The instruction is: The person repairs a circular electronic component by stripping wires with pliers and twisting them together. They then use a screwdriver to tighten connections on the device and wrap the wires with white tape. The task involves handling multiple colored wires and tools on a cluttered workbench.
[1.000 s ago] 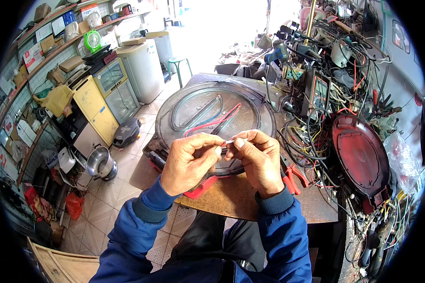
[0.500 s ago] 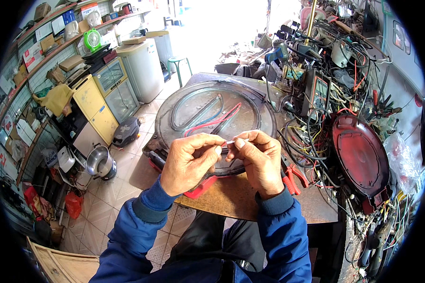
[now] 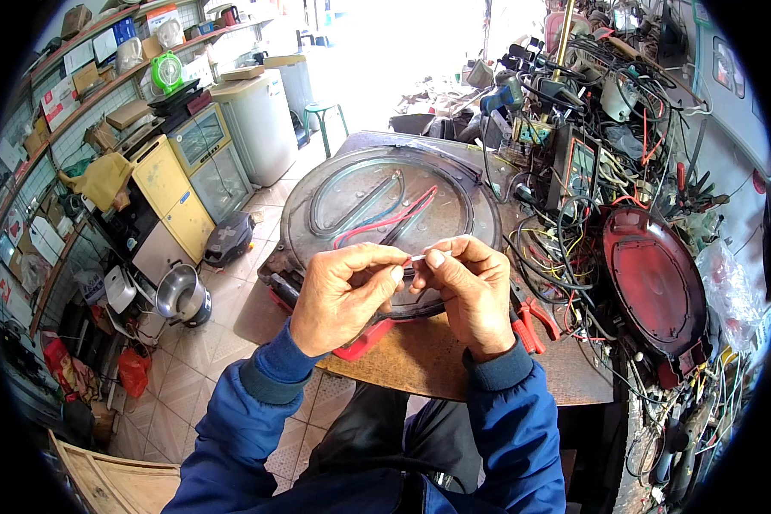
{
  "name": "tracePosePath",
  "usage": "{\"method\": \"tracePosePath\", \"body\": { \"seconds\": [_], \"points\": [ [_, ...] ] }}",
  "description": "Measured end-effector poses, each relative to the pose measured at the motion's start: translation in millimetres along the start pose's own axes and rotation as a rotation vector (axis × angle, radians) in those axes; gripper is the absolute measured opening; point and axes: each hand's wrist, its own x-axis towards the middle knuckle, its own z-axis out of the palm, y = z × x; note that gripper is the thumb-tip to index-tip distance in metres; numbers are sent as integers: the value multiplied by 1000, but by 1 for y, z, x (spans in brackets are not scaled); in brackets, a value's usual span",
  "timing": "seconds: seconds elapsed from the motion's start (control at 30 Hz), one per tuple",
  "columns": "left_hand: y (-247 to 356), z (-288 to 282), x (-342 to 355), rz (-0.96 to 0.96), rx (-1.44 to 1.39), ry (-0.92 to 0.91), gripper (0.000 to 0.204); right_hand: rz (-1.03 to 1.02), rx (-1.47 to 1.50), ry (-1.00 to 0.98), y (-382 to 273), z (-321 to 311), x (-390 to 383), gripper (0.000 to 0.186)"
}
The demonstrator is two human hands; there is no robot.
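My left hand [image 3: 347, 295] and my right hand [image 3: 473, 295] meet over the near part of a round metal plate, fingertips pinched together. Between them is a small, thin white piece [image 3: 416, 258]; its exact kind is too small to make out. Both hands are closed on it, one at each end. The round metal plate [image 3: 300, 184] lies on the wooden table, a curved heating tube [image 3: 319, 224] set on its face. Red wires [image 3: 415, 208] and a blue wire cross the plate. Just right of my right hand lie red-handled pliers [image 3: 541, 319]. Something red [image 3: 364, 341] pokes out below the plate.
Tangled cables [image 3: 565, 248] and electrical parts crowd the right side. A red oval pan-like shell [image 3: 655, 287] leans there beside a clear plastic bag [image 3: 732, 295]. On the left floor are a metal pot [image 3: 182, 291] and a black appliance [image 3: 230, 238]; loaded shelves line the wall.
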Motion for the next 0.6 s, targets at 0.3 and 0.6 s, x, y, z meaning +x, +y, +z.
{"method": "tracePosePath", "body": {
  "seconds": [0.3, 0.6],
  "points": [
    [2, 2, -1, 88, 94, 54, 15, 12, -47, -27, -3, 3, -1, 11],
    [-4, 2, 0, 167, 216, 72, 12, 5, -79, -20, -2, 2, -1, 6]
  ]
}}
